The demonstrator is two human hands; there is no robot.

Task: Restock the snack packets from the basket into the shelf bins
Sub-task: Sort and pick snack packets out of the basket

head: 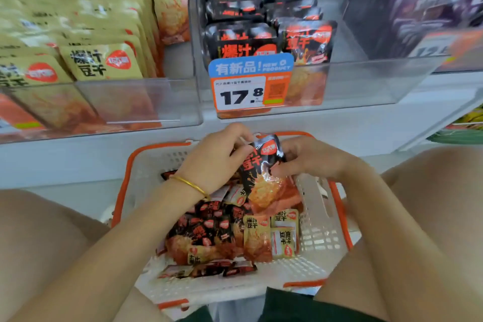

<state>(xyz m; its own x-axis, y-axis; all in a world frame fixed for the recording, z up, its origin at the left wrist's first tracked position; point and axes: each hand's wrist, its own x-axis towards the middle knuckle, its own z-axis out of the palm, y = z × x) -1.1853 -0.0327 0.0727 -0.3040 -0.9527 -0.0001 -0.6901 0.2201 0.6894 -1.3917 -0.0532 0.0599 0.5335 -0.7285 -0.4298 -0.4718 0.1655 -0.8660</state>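
White store shelf with clear bins: yellow packets in the left bin, black packets in the middle bin, fronted by a 17.8 price tag. Below, an orange-rimmed white basket holds mixed packets. Left hand and right hand, fingers curled, jointly pinch one black snack packet above the basket's far end.

Basket below shelf bins
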